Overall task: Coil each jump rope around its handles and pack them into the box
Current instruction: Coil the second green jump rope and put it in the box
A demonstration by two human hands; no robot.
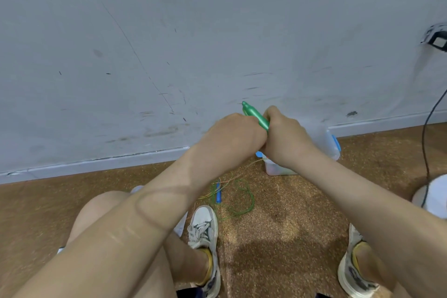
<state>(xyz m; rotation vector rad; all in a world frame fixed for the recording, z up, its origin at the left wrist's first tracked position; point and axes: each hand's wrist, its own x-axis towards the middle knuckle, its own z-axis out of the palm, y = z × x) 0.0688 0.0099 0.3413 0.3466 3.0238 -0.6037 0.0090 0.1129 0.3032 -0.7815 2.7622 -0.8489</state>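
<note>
While the right hand (284, 138) clasps the green handles (256, 117) before the clear box (331, 146), the left hand (238, 132) with fingers hidden, the green rope (244, 201) lies slack on the floor (302, 201); wraps should go on taut.

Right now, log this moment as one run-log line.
right hand: grips green handle | left hand: against handle, fingers hidden | green rope: loose on floor | box: behind hands
</note>
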